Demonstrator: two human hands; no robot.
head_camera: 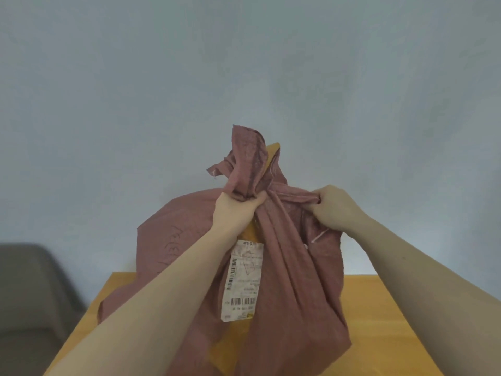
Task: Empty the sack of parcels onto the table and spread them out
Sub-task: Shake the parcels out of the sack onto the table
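Wooden table (379, 308) | sack (292, 280) on it | possibly grey chair (29, 289) | pale wall (244, 63)

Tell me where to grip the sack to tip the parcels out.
Keep the left hand on the bunched neck of the sack, then probably take the low closed end from beneath: the opening, showing a yellow labelled parcel, faces you.

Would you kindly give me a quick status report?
Left hand and right hand both gripping the sack top. Sack upright on table, unemptied. Labelled parcel showing. Nothing blocking.

Head view, facing forward, close to sack (284, 267)
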